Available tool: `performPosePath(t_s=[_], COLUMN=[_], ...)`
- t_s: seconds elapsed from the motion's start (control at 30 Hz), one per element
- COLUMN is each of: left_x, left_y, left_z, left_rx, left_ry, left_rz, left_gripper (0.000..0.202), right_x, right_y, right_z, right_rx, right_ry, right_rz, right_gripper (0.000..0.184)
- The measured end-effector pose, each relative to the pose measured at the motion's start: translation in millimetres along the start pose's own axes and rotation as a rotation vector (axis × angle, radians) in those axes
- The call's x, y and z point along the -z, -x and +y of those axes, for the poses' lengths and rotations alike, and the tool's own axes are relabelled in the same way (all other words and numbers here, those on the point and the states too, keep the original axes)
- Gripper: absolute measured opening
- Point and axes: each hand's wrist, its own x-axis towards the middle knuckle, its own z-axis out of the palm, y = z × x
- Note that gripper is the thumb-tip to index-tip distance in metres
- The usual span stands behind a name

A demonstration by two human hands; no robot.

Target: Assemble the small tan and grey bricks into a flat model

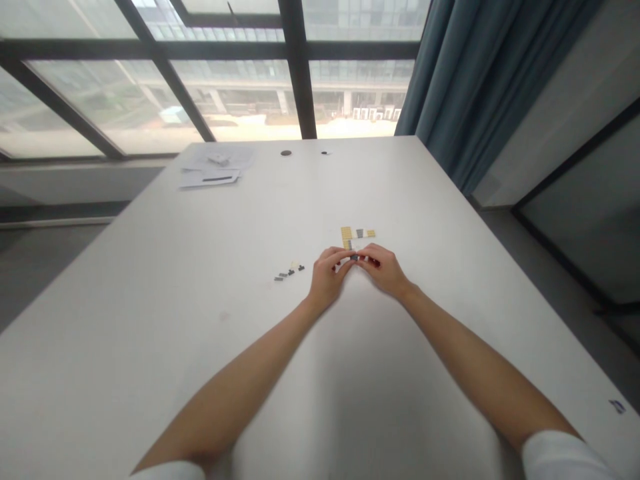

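Note:
My left hand (330, 272) and my right hand (381, 267) meet over the middle of the white table (160, 320). Between their fingertips is a small dark grey piece (354, 257), pinched from both sides. Just beyond the fingers lies an L-shaped arrangement of yellow pieces (346, 233), with a grey piece (360, 233) in its far arm. My fingers partly cover the near end of it. To the left of my left hand several small loose pieces (291, 272), black, grey and pale, lie on the tabletop. Their exact kind is too small to tell.
White papers (215, 163) with a dark strip (218, 179) lie at the far left of the table. A round dark disc (286, 153) and a small dark item (325, 153) are near the far edge. Windows stand behind, and a blue curtain (465, 87) hangs at the right.

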Motion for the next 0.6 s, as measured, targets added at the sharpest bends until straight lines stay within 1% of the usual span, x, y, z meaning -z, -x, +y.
performPosePath(t_s=[0.2, 0.3, 0.4, 0.6], left_x=[-1.8, -1.2, -0.1, 1.8], left_y=[-0.7, -1.5, -2.1, -1.9], left_z=[-6.1, -6.5, -5.2, -2.0], left_rx=[0.073, 0.098, 0.094, 0.102], left_ry=[-0.009, 0.005, 0.012, -0.002], left_rz=[0.068, 0.066, 0.073, 0.072], left_gripper=[0.019, 0.018, 0.02, 0.021], right_x=[-2.5, -4.4, -6.1, -7.3], right_y=[-1.1, -2.7, -4.4, -5.9], right_z=[-2.6, -1.8, -0.4, 2.3], right_rx=[0.01, 0.019, 0.019, 0.038], right_ry=[0.042, 0.057, 0.082, 0.102], right_rz=[0.047, 0.061, 0.063, 0.049], right_gripper=[0.014, 0.011, 0.01, 0.01])
